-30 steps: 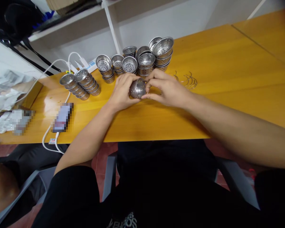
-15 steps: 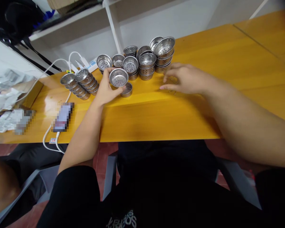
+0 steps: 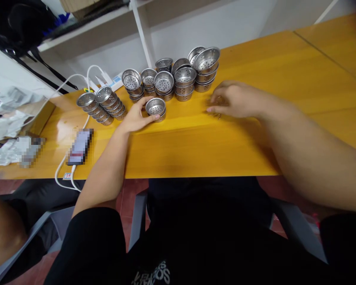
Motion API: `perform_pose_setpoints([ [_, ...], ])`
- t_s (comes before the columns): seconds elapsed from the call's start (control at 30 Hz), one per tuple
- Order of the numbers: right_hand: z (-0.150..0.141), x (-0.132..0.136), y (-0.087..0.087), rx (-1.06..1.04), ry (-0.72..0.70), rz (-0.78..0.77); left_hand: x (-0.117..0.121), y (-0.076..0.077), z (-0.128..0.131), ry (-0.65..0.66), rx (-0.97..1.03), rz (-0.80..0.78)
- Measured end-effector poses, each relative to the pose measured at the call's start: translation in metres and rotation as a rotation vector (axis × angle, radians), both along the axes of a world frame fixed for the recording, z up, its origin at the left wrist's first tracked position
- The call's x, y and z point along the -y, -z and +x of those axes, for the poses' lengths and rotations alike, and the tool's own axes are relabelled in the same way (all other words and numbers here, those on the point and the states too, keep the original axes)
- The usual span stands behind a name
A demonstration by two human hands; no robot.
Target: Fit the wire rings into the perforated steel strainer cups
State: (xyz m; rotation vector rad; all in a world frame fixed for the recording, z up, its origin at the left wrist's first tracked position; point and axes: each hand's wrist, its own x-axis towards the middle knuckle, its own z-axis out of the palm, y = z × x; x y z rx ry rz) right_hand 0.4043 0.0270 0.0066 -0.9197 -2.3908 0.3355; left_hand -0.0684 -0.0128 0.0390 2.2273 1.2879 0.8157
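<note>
My left hand point(image 3: 135, 118) is wrapped round a perforated steel cup point(image 3: 156, 106), thumb at its front and fingers behind. That cup sits on top of another one, whose lower edge shows beneath it. To the right, my right hand point(image 3: 237, 99) hovers low at several thin wire rings point(image 3: 218, 103), its thumb and index finger apart. The rings are partly hidden and blurred by the hand; contact between them cannot be made out.
Stacks of perforated steel cups point(image 3: 185, 77) line the back of the wooden table point(image 3: 201, 154), with more cup stacks point(image 3: 106, 95) at the left. A phone point(image 3: 80, 146) on a white cable lies near the front edge. A chair and another person's arm point(image 3: 6, 221) are at left.
My hands parted from the round steel object between them. My left hand lowered a cup onto another on the table. My right hand moved right to the wire rings.
</note>
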Motion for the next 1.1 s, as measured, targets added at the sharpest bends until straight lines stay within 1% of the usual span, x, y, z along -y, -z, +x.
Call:
perform_pose_setpoints([
  [0.03, -0.006, 0.006, -0.006, 0.004, -0.008, 0.015, 0.000, 0.001, 0.000, 0.003, 0.005, -0.009],
  [0.1, -0.022, 0.020, -0.015, -0.067, -0.027, 0.024, -0.001, 0.005, 0.002, 0.014, 0.027, -0.028],
  [0.17, -0.043, 0.036, -0.018, -0.122, -0.086, 0.007, -0.001, 0.010, 0.006, 0.035, 0.062, -0.052],
  [0.3, -0.079, 0.056, -0.012, -0.105, -0.199, 0.019, 0.000, 0.019, 0.021, 0.085, 0.130, -0.120],
  [0.43, -0.098, 0.056, 0.001, -0.099, -0.278, 0.028, 0.001, 0.024, 0.031, 0.123, 0.172, -0.165],
  [0.53, -0.102, 0.054, 0.009, -0.107, -0.291, 0.001, 0.000, 0.027, 0.032, 0.141, 0.169, -0.163],
  [0.63, -0.104, 0.054, 0.013, -0.125, -0.279, -0.018, -0.002, 0.030, 0.032, 0.152, 0.182, -0.166],
  [0.77, -0.104, 0.057, 0.016, -0.108, -0.281, -0.031, -0.003, 0.034, 0.032, 0.165, 0.190, -0.168],
  [0.87, -0.103, 0.058, 0.015, -0.080, -0.281, -0.024, -0.002, 0.033, 0.031, 0.172, 0.182, -0.158],
  [0.93, -0.100, 0.056, 0.011, -0.105, -0.237, -0.002, -0.001, 0.031, 0.029, 0.155, 0.177, -0.159],
  [1.03, -0.094, 0.050, 0.004, -0.187, -0.080, 0.032, 0.001, 0.029, 0.021, 0.103, 0.170, -0.168],
  [1.1, -0.090, 0.047, 0.002, -0.218, -0.004, 0.041, 0.001, 0.028, 0.014, 0.078, 0.168, -0.178],
])
